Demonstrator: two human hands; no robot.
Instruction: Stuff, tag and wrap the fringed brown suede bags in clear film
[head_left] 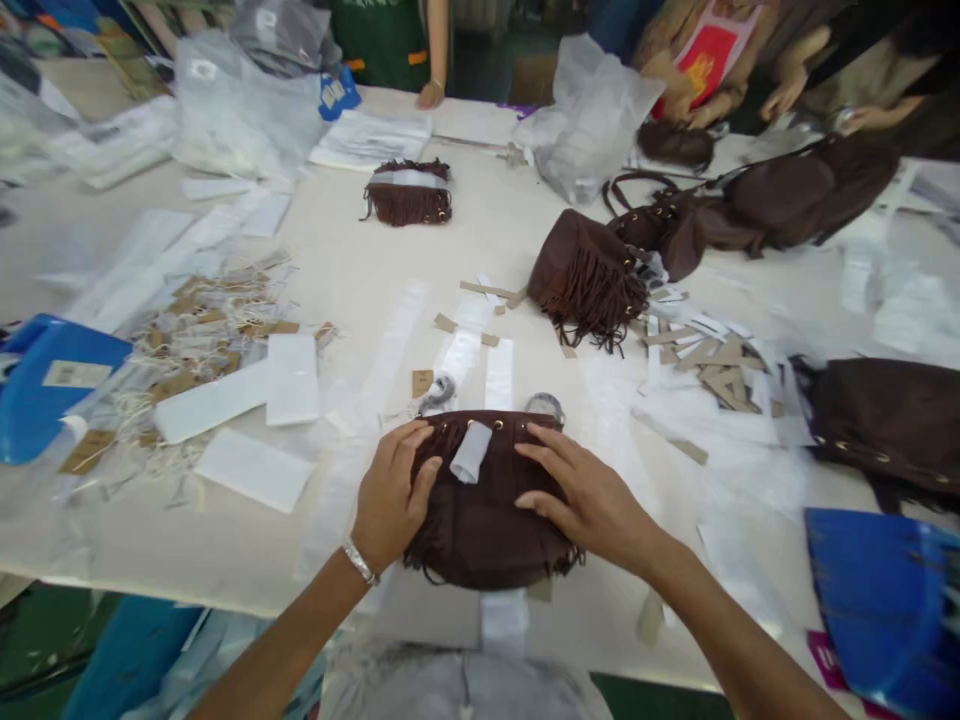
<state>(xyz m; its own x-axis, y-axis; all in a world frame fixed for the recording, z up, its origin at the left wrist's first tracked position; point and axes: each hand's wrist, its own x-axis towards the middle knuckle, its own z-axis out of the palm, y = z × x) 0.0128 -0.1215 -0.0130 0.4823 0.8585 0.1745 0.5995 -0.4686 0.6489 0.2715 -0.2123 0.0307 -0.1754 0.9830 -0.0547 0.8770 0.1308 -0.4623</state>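
A dark brown fringed bag (487, 530) lies flat in front of me at the table's near edge. My left hand (394, 490) rests on its left side, fingers stretched out and apart. On its right side lies my right hand (585, 490), fingers spread. Between the hands, a small wrapped white piece (471, 453) sits on the bag near its row of gold eyelets. Wrapped rings show at the bag's far edge, one on the left (437, 394) and one on the right (545, 406). A white strip (504, 620) runs out from under the bag.
String tags (202, 335) and white cards (255, 470) lie to the left, near a blue bin (60, 380). Further brown bags (589, 275) lie at the right and a strapped one (411, 195) at the back. Another blue bin (877, 600) stands right. Co-workers stand across the table (480, 125).
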